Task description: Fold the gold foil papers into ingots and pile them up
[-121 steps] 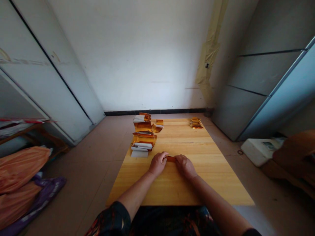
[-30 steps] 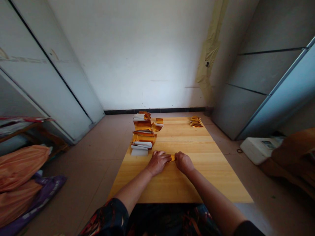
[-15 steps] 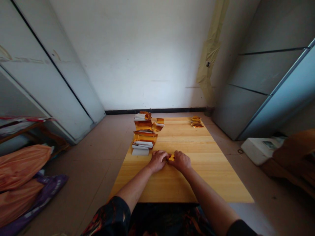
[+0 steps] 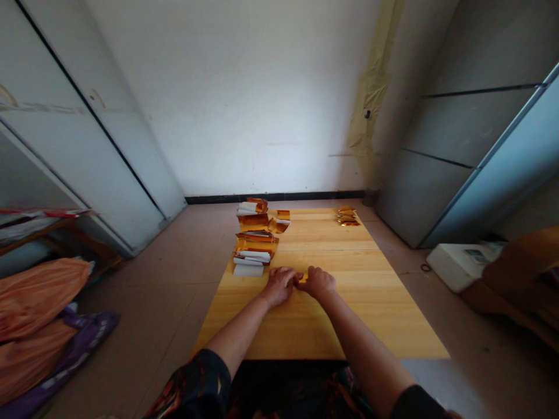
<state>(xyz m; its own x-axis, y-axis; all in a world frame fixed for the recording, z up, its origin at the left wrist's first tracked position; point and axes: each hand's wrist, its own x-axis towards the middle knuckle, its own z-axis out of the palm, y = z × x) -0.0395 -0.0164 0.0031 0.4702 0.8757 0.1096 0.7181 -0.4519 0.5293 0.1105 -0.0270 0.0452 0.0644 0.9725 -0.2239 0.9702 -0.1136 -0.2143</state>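
Observation:
My left hand (image 4: 280,284) and my right hand (image 4: 320,282) meet on the wooden table (image 4: 371,302), knuckles up. Between their fingertips they pinch a small gold foil paper piece (image 4: 303,279), mostly hidden by the fingers. To the left, just beyond my left hand, stands a stack of gold and white foil papers (image 4: 254,250). A second stack (image 4: 253,215) stands further back.
A few folded gold pieces (image 4: 348,216) lie at the table's far right corner. Loose gold sheets (image 4: 280,221) lie beside the far stack. Orange and purple bags (image 4: 39,308) sit on the floor at left, a white box (image 4: 460,265) at right. Grey cabinets flank the room.
The gold piece between my hands has become shorter, and my hands have drawn closer together and shifted slightly away from me on the table.

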